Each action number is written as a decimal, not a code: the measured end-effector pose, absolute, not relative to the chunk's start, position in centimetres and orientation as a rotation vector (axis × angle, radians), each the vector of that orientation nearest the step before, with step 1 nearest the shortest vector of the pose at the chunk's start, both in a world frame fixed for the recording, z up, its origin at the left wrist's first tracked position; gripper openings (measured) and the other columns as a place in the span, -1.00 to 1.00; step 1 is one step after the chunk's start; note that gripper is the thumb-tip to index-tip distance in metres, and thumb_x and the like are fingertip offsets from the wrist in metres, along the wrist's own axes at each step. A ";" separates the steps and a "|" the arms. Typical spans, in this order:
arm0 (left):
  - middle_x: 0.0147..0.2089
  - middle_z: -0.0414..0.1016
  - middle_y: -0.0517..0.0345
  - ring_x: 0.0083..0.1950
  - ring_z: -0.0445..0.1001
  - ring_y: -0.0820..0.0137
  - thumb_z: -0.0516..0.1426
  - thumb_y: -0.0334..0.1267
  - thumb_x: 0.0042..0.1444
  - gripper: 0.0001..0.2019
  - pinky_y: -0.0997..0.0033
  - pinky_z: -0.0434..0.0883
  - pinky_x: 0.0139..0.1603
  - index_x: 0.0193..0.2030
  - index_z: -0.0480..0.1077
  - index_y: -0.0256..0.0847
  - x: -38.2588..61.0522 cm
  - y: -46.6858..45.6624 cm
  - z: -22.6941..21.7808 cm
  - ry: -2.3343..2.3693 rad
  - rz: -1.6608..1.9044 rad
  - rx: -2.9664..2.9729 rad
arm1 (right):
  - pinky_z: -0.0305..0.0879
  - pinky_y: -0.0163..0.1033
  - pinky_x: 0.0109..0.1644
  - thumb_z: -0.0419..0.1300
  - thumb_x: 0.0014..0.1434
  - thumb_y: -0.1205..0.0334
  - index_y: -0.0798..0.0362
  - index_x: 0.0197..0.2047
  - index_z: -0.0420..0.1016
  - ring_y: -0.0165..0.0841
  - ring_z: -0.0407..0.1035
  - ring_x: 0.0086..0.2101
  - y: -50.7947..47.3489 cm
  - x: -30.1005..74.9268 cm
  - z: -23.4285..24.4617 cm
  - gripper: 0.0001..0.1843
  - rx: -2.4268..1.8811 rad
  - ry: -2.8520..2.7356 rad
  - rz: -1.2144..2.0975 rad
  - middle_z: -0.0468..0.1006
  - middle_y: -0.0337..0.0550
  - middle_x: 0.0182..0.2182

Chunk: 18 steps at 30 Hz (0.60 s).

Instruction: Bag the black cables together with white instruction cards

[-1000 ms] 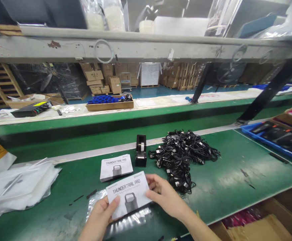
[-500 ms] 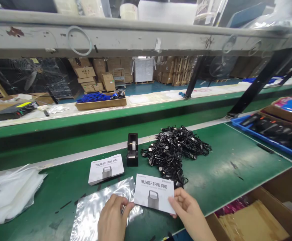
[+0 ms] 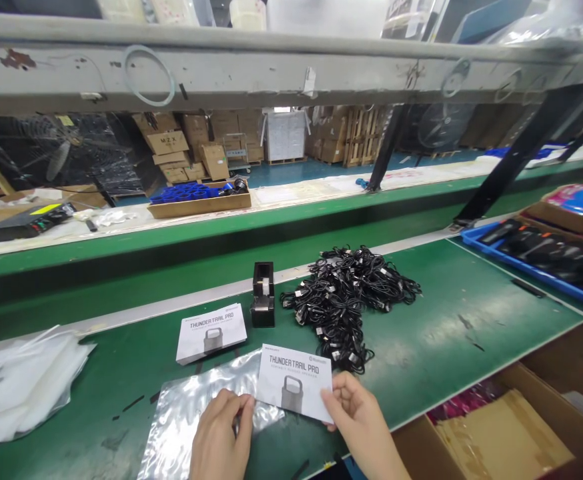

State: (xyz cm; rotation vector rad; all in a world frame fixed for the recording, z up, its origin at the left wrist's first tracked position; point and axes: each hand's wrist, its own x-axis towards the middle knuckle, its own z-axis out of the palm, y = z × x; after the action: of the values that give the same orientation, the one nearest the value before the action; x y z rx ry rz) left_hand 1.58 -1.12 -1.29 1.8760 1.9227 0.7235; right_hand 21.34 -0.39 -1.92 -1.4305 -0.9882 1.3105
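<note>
My right hand point(image 3: 356, 417) pinches the right edge of a white printed booklet point(image 3: 276, 373) that reads "THUNDER TRAIL PRO". The booklet is tilted and overlaps the right part of a shiny clear plastic bag point(image 3: 169, 417) lying on the green table. Over that bag, my left hand point(image 3: 224, 430) is closed, thumb against index finger, at what looks like the bag's edge. Its fingertips are beside the booklet's lower left corner; the pinch itself is partly hidden. A stack of matching booklets point(image 3: 211, 333) lies just beyond the bag.
Behind the booklets stand a black tape dispenser point(image 3: 263, 293) and a heap of black cables point(image 3: 346, 293). White plastic bags point(image 3: 21, 387) lie at the left. A blue tray point(image 3: 536, 267) of dark items is at the right, above an open cardboard box point(image 3: 506, 433).
My right hand has brought the booklet slightly left, closer over the plastic bag and my left fingertips. My left hand has shifted a little left and stays closed. The view has moved slightly.
</note>
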 end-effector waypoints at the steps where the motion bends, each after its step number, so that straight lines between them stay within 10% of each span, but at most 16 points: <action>1: -0.47 0.29 0.22 -0.41 0.32 0.38 -0.08 -0.10 0.15 -0.70 0.39 0.26 -0.35 -0.45 0.37 -0.11 1.6 -1.1 -1.3 1.928 0.732 1.876 | 0.22 -0.38 -0.57 0.21 -0.10 -0.15 0.06 -0.49 0.26 -0.45 0.22 -0.58 -0.5 21.3 -2.0 -0.58 -1.444 -0.988 1.307 0.30 -0.31 -0.64; 9: -0.36 0.37 0.17 -0.37 0.38 0.36 -0.05 -0.09 0.13 -0.74 0.39 0.30 -0.33 -0.19 0.36 -0.13 1.7 -1.8 -2.1 1.907 0.926 1.736 | 0.16 -0.45 -0.68 0.20 -0.10 -0.13 0.05 -0.48 0.17 -0.54 0.20 -0.72 -2.2 22.2 -2.6 -0.57 -1.419 -1.055 1.624 0.30 -0.41 -0.73; 18: -0.34 0.37 0.15 -0.36 0.37 0.35 0.03 0.03 0.06 -0.73 0.38 0.29 -0.34 -0.34 0.38 -0.10 1.5 -2.3 -3.2 1.844 0.928 1.941 | 0.14 -0.47 -0.71 0.14 -0.07 -0.18 0.14 -0.47 0.29 -0.54 0.24 -0.76 -1.2 21.8 -1.4 -0.52 -1.455 -1.110 1.688 0.37 -0.32 -0.75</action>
State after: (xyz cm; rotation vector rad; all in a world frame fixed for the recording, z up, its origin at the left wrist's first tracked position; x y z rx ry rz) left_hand 1.49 -2.35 -3.24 1.9407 1.8438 0.9283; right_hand 21.82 -1.17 -1.45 -1.4548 -1.1101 1.6881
